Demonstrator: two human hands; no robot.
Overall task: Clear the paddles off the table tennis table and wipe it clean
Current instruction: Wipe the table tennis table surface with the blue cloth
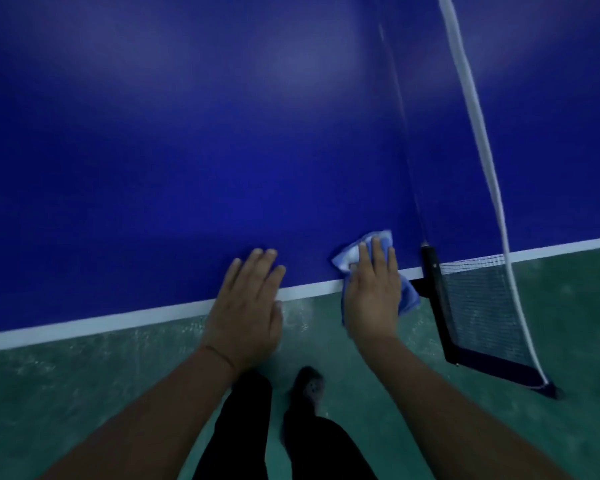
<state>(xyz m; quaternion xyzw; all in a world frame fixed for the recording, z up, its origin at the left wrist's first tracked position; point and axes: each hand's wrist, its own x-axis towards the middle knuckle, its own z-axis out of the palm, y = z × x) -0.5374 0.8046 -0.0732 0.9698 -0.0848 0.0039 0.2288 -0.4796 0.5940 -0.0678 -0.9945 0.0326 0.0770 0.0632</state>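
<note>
Both hands lie flat with straight fingers at the near edge of the worktop (187,150). The left hand (248,306) rests palm-down on the blue surface and holds nothing. The right hand (371,292) presses a blue cloth (347,252) against the surface, just beside the net (478,292) and its black post (430,268).

The largest risk, as I judge it, is the net: a wipe that carries on to the right could run the cloth or the knuckles into the post or snag the mesh, since the right hand is already close to it. Next, part of the cloth hangs over the white edge line (118,322); as it is only pressed flat and not gripped, a stroke toward the body might let it slide off to the green floor (84,393). Weight leaned on the left hand could also smear the area under it.

The worktop is a glossy deep blue with soft light patches and no paddles in view. The cloth is small, bunched, blue with a paler patch.
</note>
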